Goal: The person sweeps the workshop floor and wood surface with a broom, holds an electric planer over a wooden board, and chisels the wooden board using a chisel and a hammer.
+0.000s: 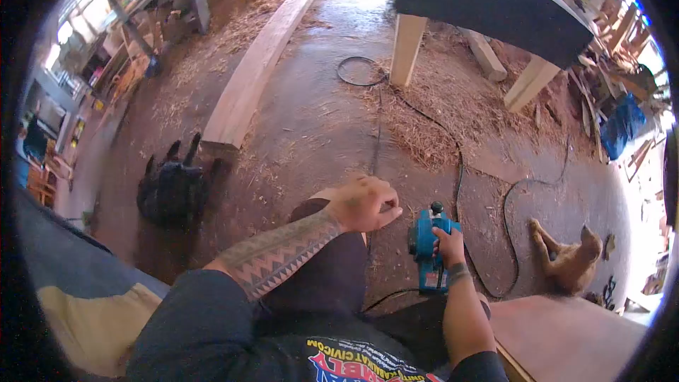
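My right hand (448, 246) is wrapped round the handle of a teal electric planer (426, 230), which has a black knob at its front end. The planer is low beside my right leg. My left hand (363, 204) hovers over my knee, left of the planer and apart from it. Its fingers are curled in with thumb and fingertips close together; whether anything small is between them is hidden. A black power cord (460, 191) runs over the floor near the planer.
A long timber beam (247, 92) lies ahead on the left. A black dog (173, 187) is near its end, and a tan dog (571, 262) lies at the right. Wood shavings (424, 134) cover the floor below a dark-sided table (488, 10). A pale board (559, 336) is at lower right.
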`<state>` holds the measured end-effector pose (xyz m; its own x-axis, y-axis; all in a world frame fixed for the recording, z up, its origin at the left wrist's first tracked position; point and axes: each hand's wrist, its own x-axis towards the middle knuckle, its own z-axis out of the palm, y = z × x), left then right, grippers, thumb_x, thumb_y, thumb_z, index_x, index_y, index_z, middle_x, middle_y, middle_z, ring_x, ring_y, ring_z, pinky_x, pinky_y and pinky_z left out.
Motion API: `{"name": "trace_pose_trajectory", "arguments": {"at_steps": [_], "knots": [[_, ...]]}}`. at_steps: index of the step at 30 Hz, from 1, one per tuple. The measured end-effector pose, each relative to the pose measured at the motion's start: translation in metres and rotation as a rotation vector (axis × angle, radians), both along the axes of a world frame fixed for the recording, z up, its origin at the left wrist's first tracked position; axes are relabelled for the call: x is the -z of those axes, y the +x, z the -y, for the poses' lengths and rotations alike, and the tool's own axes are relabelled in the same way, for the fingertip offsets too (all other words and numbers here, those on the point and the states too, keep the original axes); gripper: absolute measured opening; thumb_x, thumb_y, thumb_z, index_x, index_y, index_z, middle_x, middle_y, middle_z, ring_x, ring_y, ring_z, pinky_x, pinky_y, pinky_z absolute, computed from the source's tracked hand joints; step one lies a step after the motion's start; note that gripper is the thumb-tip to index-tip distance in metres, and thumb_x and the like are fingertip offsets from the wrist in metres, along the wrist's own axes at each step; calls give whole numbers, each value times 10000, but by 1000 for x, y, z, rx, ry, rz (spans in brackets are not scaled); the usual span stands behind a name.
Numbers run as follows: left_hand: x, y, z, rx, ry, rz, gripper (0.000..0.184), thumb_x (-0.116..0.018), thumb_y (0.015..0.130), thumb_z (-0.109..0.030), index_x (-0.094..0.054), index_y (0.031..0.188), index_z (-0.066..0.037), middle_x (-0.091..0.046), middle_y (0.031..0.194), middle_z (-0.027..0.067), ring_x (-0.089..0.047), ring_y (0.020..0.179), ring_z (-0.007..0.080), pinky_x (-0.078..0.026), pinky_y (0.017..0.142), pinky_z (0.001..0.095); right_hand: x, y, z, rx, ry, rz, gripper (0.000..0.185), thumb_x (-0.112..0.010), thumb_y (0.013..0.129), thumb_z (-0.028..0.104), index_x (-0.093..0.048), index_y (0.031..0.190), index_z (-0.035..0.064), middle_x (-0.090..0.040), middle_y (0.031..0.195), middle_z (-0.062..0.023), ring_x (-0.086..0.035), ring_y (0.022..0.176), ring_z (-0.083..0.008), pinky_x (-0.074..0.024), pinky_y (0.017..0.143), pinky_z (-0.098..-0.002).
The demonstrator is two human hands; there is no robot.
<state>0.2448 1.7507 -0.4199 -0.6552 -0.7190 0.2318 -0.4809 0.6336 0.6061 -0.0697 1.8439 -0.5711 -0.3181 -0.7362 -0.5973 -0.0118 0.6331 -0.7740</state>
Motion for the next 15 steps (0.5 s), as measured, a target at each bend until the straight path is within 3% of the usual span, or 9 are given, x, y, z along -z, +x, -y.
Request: {"name": "trace_pose_trajectory", "arguments": {"at_steps": [4, 9, 15], "knots": [[-4, 10, -9, -9, 33, -28, 228, -738, 934, -372, -747, 912, -145, -735, 911, 60, -709, 950, 304, -493, 948, 467, 43, -8, 9, -70, -28, -63, 231, -766, 962, 235, -639, 1022, 52, -605, 723, -68, -587, 536, -185, -493, 444, -370], [-6, 19, -17, -24, 3, -76, 240, -730, 938, -377, -728, 894, -141, -715, 903, 69, -704, 930, 321, -502, 910, 469, 86, -22, 12, -159, -13, -117, 228, -770, 960, 234, -640, 1018, 57, -609, 725, -72, -591, 536, -194, -499, 460, -373], [-9, 24, -20, -34, -10, -125, 246, -731, 941, -376, -710, 883, -138, -712, 925, 82, -707, 943, 329, -503, 888, 481, 66, -8, 16, -198, 25, -81, 217, -767, 960, 223, -628, 1005, 63, -606, 725, -69, -592, 542, -195, -507, 476, -374]]}}
